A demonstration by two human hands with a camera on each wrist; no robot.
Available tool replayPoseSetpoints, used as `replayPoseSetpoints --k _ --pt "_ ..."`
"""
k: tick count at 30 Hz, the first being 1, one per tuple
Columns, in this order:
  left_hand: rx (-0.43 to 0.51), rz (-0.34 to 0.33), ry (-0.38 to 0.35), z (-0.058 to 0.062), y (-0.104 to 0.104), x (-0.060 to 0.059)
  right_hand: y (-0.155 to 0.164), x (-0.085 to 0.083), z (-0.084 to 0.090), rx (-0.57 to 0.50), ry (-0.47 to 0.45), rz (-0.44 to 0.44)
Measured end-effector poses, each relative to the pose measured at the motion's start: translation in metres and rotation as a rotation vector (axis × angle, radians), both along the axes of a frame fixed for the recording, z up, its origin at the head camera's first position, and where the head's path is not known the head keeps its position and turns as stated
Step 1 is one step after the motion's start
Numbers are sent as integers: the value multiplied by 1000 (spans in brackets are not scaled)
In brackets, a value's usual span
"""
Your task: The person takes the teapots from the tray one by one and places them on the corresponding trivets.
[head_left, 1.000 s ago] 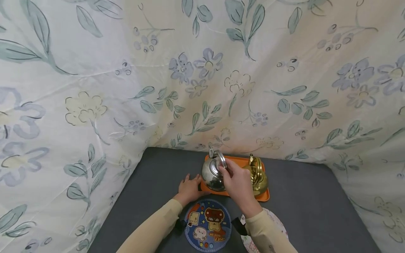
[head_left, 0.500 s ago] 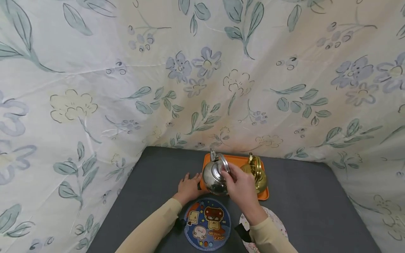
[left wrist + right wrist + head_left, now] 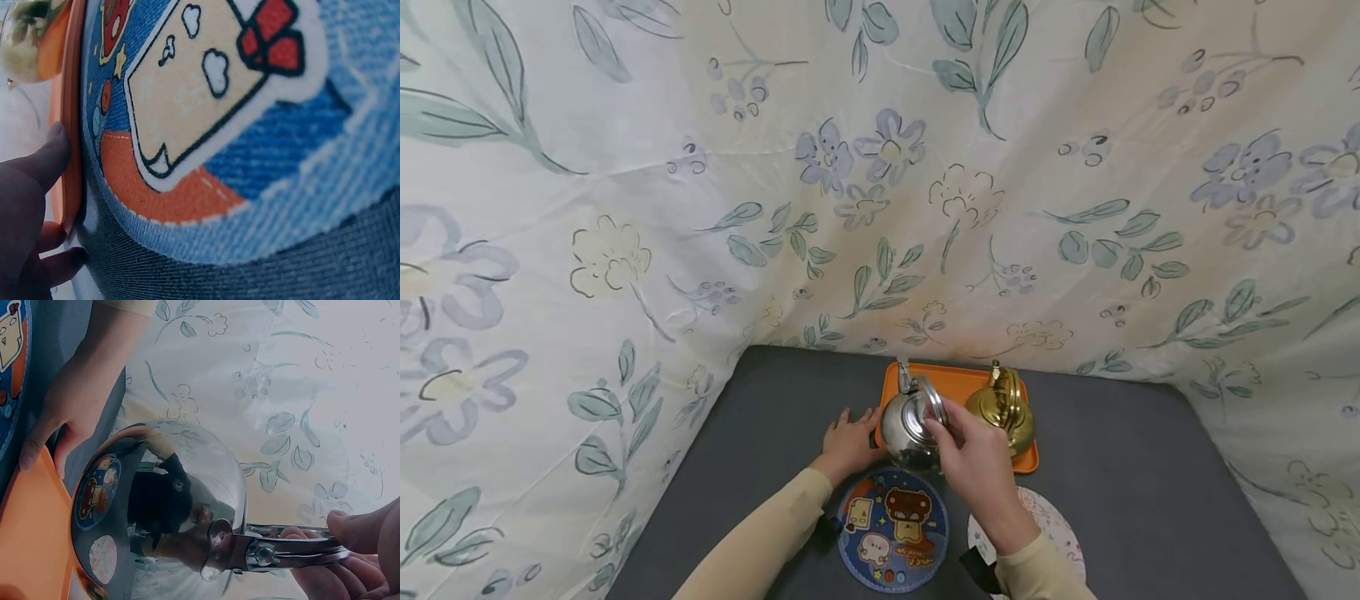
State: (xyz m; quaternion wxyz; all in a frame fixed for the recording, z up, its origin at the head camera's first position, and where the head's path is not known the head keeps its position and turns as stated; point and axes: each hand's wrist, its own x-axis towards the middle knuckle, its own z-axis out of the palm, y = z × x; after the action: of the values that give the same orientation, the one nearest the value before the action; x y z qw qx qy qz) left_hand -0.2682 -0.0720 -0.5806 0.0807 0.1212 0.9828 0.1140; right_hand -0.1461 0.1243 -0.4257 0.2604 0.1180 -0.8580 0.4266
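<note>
Holding a silver kettle (image 3: 904,429) at an orange tray (image 3: 958,383)

Gripping the handle (image 3: 294,548) between thumb and curled fingers of the right hand (image 3: 981,462); keeping the silver kettle left of a gold kettle (image 3: 988,407), across the orange tray's near edge in the head view, with contact below impossible to tell. Touching the orange tray's near left corner with the left hand (image 3: 848,446), fingers slightly spread. Nearer: a round blue mat (image 3: 891,533).

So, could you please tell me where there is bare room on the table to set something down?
There is bare grey table right of the orange tray and floral mat, and another patch left of the left hand. Around the tray it is crowded: silver kettle, gold kettle, right hand and blue mat gather closely.
</note>
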Motion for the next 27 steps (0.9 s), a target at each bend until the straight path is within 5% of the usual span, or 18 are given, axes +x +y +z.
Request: replayPoseSetpoints --k 19,27 --pt "36 -33 8 -6 5 0 0 18 -11 -14 3 9" --pt "22 0 3 -7 -1 2 -7 28 -15 -51 -71 18"
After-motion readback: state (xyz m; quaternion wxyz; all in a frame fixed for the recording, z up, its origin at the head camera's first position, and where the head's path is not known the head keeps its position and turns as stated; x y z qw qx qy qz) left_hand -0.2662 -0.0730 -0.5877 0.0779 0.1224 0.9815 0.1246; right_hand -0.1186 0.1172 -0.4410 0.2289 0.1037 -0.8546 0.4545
